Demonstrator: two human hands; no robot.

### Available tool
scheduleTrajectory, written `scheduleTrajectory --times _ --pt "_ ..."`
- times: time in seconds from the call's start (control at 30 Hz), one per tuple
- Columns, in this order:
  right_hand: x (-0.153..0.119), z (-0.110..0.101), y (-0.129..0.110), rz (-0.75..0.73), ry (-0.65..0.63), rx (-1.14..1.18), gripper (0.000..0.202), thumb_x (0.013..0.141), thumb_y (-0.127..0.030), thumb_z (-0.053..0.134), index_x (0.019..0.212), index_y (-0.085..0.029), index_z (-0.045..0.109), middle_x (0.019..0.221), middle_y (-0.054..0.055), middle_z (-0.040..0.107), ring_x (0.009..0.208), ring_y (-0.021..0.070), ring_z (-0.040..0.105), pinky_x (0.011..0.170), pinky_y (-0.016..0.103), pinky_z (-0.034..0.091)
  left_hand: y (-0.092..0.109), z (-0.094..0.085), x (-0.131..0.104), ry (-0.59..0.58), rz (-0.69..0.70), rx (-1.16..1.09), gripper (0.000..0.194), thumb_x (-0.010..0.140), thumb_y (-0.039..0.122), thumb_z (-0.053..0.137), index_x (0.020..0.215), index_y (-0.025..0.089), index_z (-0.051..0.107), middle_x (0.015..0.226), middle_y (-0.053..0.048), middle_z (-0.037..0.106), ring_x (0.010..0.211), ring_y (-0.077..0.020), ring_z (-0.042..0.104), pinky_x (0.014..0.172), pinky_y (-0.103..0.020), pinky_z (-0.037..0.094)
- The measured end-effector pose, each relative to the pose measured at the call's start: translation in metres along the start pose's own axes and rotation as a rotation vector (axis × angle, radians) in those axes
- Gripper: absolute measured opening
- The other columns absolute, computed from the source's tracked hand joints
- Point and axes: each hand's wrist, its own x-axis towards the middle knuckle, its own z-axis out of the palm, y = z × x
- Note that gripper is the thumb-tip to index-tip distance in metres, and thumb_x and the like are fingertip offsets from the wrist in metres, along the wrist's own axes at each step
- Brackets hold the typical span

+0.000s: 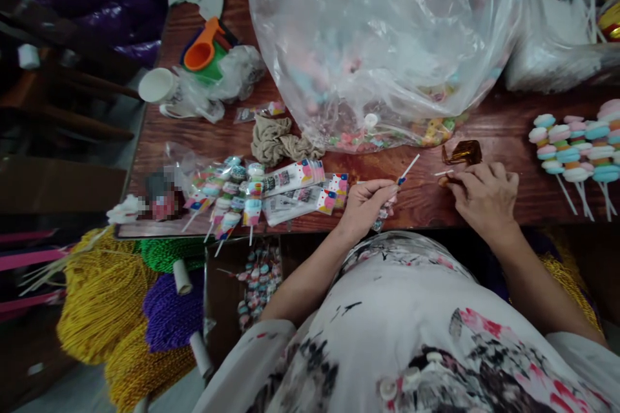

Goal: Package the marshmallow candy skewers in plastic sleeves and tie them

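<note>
Near the table's front edge, my left hand (pixel 367 204) is closed on a wrapped candy stick (pixel 409 168), whose white stick points up and to the right. Part of its wrapped candy shows below the fingers. To the right, my right hand (pixel 487 197) bends over the tabletop with its fingertips at a small gold-brown piece, which the fingers partly hide. Just above that hand lies a shiny gold twist-tie bundle (pixel 464 152). Flat printed wrappers (pixel 303 190) and several wrapped candy sticks (pixel 235 190) lie left of my left hand.
A large clear plastic bag (pixel 387 45) of candies covers the table's back middle. Unwrapped candy sticks (pixel 576 148) lie at the right. A crumpled cloth (pixel 274 141), white cup (pixel 157 85) and orange scoop (pixel 201 51) are at the left. Coloured cords (pixel 101 297) hang below.
</note>
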Motion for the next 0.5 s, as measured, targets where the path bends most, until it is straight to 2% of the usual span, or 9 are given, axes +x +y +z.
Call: scheduleTrajectory --times 0.13,0.23,0.3,0.4,0.5 --pt "0.007 0.012 -0.006 -0.011 -0.060 -0.064 0.015 0.087 -0.018 0.051 0.082 -0.016 0.065 0.088 0.013 0.064 0.090 0.0277 0.047 0.068 0.039 0.023 -0.003 0.005 -0.002 -0.017 0.019 -0.005 0.032 0.066 0.043 0.080 0.077 0.014 0.071 0.060 0.002 0.060 0.046 -0.0042 0.050 0.043 -0.017 0.040" --pt "0.009 0.012 -0.005 -0.046 -0.076 -0.027 0.014 0.086 -0.013 0.049 0.078 -0.016 0.061 0.085 0.014 0.063 0.084 0.0260 0.048 0.065 0.038 0.027 -0.007 0.006 -0.003 -0.021 0.016 0.000 0.033 0.066 0.043 0.079 0.078 0.014 0.070 0.059 0.003 0.059 0.046 -0.0039 0.049 0.044 -0.017 0.041" --pt "0.007 0.003 -0.008 -0.077 0.011 0.123 0.013 0.088 -0.015 0.049 0.081 -0.017 0.059 0.081 0.011 0.062 0.079 0.0238 0.050 0.064 0.036 0.032 -0.009 0.006 -0.004 -0.018 0.007 0.017 0.032 0.067 0.043 0.078 0.078 0.014 0.070 0.059 0.004 0.058 0.047 -0.0036 0.049 0.046 -0.017 0.043" --pt "0.006 -0.017 -0.024 -0.118 0.177 0.487 0.008 0.089 -0.016 0.051 0.087 -0.019 0.057 0.078 0.006 0.062 0.073 0.0201 0.053 0.065 0.034 0.040 -0.011 0.009 -0.003 -0.041 -0.004 0.053 0.031 0.068 0.043 0.076 0.077 0.013 0.070 0.059 0.004 0.057 0.048 -0.0034 0.048 0.048 -0.017 0.043" --pt "0.011 -0.029 -0.049 -0.219 0.193 0.685 0.013 0.087 -0.012 0.053 0.094 -0.021 0.061 0.082 0.005 0.065 0.075 0.0189 0.058 0.068 0.034 0.046 -0.011 0.014 -0.002 -0.085 0.026 0.070 0.027 0.071 0.040 0.073 0.075 0.013 0.070 0.059 0.004 0.057 0.050 -0.0035 0.047 0.049 -0.017 0.042"
